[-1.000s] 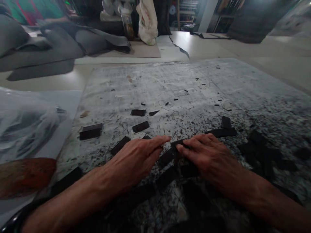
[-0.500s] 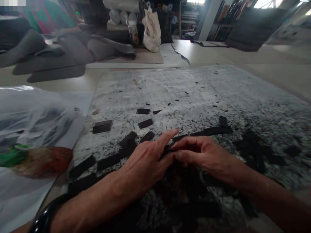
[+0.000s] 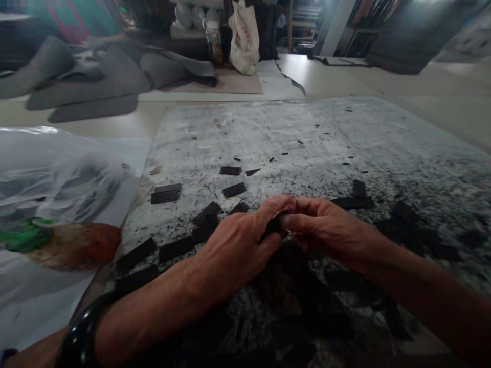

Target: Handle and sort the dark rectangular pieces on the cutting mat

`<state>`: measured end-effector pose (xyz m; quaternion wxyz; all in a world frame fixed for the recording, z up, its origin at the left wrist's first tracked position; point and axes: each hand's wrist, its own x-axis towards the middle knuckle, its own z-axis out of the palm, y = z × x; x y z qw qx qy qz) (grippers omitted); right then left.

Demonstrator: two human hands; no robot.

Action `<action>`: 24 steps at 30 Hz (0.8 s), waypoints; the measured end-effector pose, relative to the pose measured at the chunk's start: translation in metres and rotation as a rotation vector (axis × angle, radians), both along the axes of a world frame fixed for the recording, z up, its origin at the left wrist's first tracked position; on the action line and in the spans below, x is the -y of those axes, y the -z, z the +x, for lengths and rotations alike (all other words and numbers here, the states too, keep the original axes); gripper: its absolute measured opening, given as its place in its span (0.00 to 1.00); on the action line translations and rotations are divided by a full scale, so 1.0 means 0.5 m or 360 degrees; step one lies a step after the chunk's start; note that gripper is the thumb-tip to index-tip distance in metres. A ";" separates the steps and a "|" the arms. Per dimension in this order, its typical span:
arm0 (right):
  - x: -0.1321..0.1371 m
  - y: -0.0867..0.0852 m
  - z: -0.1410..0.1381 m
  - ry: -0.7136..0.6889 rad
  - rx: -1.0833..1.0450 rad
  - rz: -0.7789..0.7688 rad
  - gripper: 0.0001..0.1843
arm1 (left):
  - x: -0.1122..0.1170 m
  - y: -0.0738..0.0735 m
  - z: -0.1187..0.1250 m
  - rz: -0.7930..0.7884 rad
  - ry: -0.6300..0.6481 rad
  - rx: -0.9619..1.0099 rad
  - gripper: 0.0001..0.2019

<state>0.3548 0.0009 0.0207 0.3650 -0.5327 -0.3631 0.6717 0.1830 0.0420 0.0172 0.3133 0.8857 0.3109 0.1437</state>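
My left hand [image 3: 240, 245] and my right hand [image 3: 326, 230] meet over a scratched grey cutting mat [image 3: 268, 143]. Their fingertips pinch together on a small black strip [image 3: 275, 225] held just above the mat. Both hands are closed around it. Several more black rectangular pieces [image 3: 165, 194] lie scattered on the mat to the left, and a darker heap of pieces [image 3: 406, 230] lies to the right. A black bangle [image 3: 79, 332] sits on my left wrist.
A clear plastic bag [image 3: 57, 179] with green and reddish contents [image 3: 76, 245] lies at the left. Grey fabric sheets [image 3: 95, 82] are piled at the back left. A white bag [image 3: 243, 36] and a jar [image 3: 215, 43] stand at the back.
Both hands have lifted off the mat and drawn their fingertips together, pinching a black strip between them. One second ago they lay flat on the pieces.
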 end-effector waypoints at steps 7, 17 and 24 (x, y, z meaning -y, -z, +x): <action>-0.002 0.002 0.020 -0.0049 0.0442 0.0066 0.03 | 0.008 -0.009 -0.058 0.0232 -0.0070 -0.0298 0.12; -0.004 0.038 -0.001 -0.0125 0.0638 0.0037 0.03 | 0.075 -0.003 -0.074 0.0151 0.0479 -0.0870 0.32; -0.005 0.052 -0.008 -0.0040 0.0638 0.0045 0.04 | 0.074 0.015 -0.070 0.0093 0.0498 -0.0935 0.35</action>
